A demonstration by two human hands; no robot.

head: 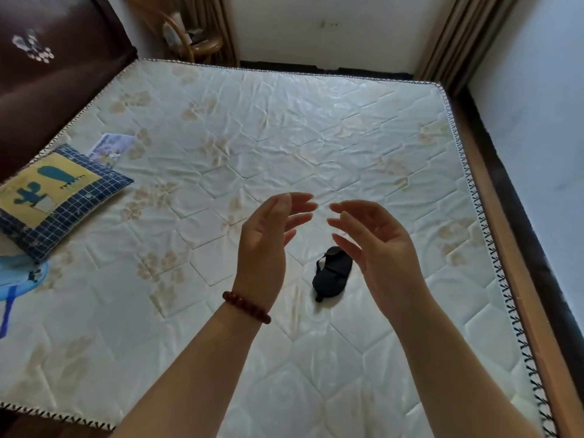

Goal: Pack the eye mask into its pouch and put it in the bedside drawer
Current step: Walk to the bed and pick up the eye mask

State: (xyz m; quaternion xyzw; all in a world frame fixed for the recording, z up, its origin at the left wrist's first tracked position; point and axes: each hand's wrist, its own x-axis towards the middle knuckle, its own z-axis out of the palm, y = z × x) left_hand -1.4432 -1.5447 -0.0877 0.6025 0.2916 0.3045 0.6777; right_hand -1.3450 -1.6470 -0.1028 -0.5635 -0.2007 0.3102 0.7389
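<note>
Two bare forearms are seen reaching out from the camera, the left hand [268, 245] with a beaded bracelet [246, 306] at the wrist and the right hand [376, 248] beside it, both held above the mattress [284, 128] with fingers loosely spread and curved, palms turned toward each other, and nothing gripped in either. The dark eye mask [331, 273] is left lying on the mattress below and between them, its strap bunched at one end. No pouch or bedside drawer can be made out, so a hurried grab could catch only the strap and let the mask dangle or drop, and packing could stall while the pouch is sought.
</note>
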